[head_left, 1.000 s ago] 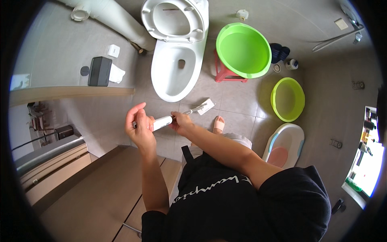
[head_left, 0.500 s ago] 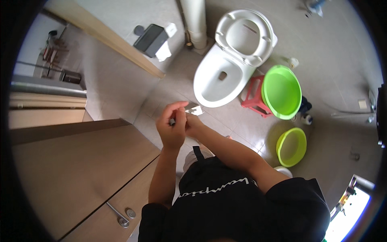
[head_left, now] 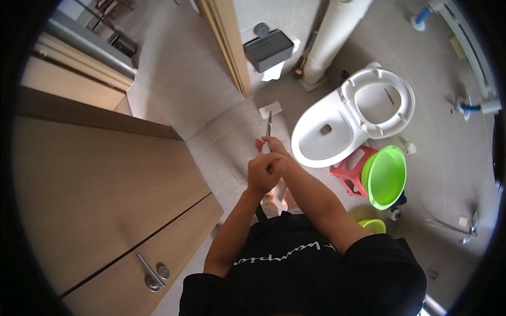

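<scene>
My left hand (head_left: 265, 173) is closed round the upper end of a long-handled flat mop, in front of my chest. Farther down the same pole, my right hand (head_left: 274, 146) grips it, its fingers partly hidden. The grey pole of the mop (head_left: 269, 126) runs away from me to a pale, flat rectangular head (head_left: 271, 110) on the tiled floor. This head lies left of the white toilet (head_left: 322, 134), below the dark tissue box (head_left: 269, 51). Whether the head is a cloth pad or a hard blade is too small to tell.
Right of the toilet, a red stool (head_left: 350, 173) stands by a green basin (head_left: 388, 178); a yellow-green basin (head_left: 374, 226) sits nearer me. A white pipe (head_left: 331, 42) rises behind the toilet. At left are a wooden door (head_left: 105, 210) and a door frame (head_left: 232, 47).
The view has swung left, so the toilet and basins appear farther right. The mop head has moved away from me, toward the wall under the tissue box. Both hands keep their hold.
</scene>
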The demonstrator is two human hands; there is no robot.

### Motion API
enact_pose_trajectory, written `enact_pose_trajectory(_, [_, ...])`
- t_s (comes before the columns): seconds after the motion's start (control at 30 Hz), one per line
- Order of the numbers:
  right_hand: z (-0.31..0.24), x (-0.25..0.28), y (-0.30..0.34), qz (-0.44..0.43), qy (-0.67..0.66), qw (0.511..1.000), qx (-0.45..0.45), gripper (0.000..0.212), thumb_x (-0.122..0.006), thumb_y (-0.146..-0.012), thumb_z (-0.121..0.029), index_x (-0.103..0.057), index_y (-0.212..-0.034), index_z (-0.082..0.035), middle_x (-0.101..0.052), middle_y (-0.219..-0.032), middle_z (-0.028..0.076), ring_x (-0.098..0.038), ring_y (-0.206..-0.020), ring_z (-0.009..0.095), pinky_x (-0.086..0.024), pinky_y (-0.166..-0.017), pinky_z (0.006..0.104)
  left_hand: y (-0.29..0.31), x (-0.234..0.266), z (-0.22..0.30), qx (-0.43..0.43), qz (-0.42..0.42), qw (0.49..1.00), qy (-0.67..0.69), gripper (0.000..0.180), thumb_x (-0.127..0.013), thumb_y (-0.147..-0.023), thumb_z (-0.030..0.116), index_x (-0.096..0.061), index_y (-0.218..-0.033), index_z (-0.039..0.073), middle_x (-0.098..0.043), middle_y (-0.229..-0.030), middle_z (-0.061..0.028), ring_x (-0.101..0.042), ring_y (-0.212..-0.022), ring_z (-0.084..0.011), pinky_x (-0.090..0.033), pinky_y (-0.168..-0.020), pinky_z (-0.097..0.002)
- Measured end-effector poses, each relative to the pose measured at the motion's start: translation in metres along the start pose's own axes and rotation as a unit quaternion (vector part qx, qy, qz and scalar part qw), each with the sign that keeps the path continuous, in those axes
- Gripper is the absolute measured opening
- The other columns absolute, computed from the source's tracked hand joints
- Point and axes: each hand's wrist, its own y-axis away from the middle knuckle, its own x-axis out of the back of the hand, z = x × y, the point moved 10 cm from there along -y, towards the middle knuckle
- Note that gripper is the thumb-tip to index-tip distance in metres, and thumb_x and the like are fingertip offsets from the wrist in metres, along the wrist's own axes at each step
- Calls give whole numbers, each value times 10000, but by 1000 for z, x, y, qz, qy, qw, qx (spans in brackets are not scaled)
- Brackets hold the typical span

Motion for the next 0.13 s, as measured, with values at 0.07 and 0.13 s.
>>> enact_pose_trajectory(0.07, [-6,-2,-15,-5,-9,1000,-24,217,-513,-851,-122,-525,-993,42,-575,-873,174,-583,-793,234,-497,-648,288,-12,-6,-25,3,18,1000,-23,90,-561,-747,83,-636,-749,35,-541,-556,-40,-476,-479,-112,-379,-478,-237])
enact_pose_trajectory(0.13, [3,-7,-22,24,-52,993,-98,230,-521,-847,-121,-527,-1011,40,-578,-862,172,-584,-786,239,-506,-678,306,-21,-11,-54,57,11,997,-43,114,-576,-741,132,-640,-763,39,-580,-584,-82,-532,-509,-158,-411,-495,-275])
